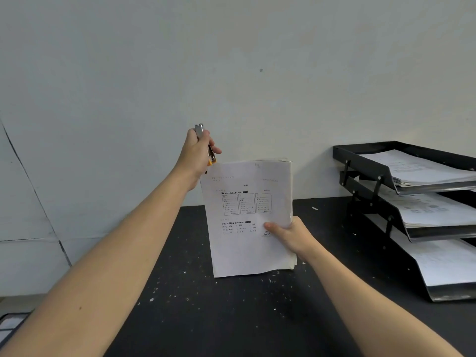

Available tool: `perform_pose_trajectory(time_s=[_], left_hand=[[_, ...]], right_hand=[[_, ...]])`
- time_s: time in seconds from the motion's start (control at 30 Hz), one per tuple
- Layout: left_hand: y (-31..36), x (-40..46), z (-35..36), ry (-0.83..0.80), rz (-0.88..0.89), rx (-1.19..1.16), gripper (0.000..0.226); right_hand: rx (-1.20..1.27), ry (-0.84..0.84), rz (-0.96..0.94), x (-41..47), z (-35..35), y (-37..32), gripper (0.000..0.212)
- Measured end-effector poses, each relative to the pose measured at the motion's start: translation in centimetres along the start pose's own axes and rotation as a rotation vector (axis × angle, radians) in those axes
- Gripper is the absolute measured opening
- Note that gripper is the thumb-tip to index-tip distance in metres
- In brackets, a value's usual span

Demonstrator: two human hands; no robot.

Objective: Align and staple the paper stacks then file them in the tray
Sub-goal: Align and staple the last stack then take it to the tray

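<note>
A stack of printed white paper (247,243) is held upright above the black table, its lower edge near the tabletop. My right hand (289,235) grips the stack at its right edge, thumb across the front page. My left hand (197,150) grips a small silver and yellow stapler (206,146), whose jaw end sits at the stack's top left corner. Whether the jaw bites the paper cannot be told.
A black three-tier paper tray (365,163) stands at the right, each tier holding sheets. The black table (219,318) is speckled with white flecks. A pale wall rises behind it. The table's left edge runs along my left forearm.
</note>
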State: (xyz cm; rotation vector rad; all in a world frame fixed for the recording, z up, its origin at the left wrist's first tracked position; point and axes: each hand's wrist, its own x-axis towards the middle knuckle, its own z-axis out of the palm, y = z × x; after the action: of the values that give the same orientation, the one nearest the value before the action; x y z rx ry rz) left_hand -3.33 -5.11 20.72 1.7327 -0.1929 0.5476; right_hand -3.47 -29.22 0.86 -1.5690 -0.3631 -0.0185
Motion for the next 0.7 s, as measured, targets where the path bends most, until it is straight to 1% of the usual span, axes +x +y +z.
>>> perform_pose_trajectory(time_s=[0.13,0.2,0.3,0.43,0.5,0.6,0.7], left_hand=[[0.3,0.0,0.0,-0.066,0.044,0.057,0.019],[0.3,-0.1,0.1,-0.099,0.041,0.069,0.018],[0.1,-0.1,0.0,-0.108,0.051,0.082,0.019],[-0.3,-0.2,0.0,-0.155,0.101,0.189,0.015],[-0.9,-0.1,-0.1,-0.177,0.090,0.245,0.014],[-1.8,0.1,-0.1,-0.160,0.067,0.261,0.014],[-1.8,-0.2,0.2,-0.084,0.124,0.337,0.019]], right_hand=[[0.003,-0.004,0.004,-0.1,0.1,0.0,0.032],[0.009,-0.006,0.002,-0.1,0.1,0.0,0.030],[0.014,-0.012,-0.008,-0.2,0.2,-0.2,0.027],[-0.003,-0.009,-0.005,-0.2,0.2,-0.2,0.026],[-0.012,-0.002,-0.002,-0.2,0.2,-0.1,0.028],[-0.008,0.000,0.007,-0.1,0.1,0.0,0.033],[-0.026,-0.008,0.005,-0.2,0.2,0.0,0.034]])
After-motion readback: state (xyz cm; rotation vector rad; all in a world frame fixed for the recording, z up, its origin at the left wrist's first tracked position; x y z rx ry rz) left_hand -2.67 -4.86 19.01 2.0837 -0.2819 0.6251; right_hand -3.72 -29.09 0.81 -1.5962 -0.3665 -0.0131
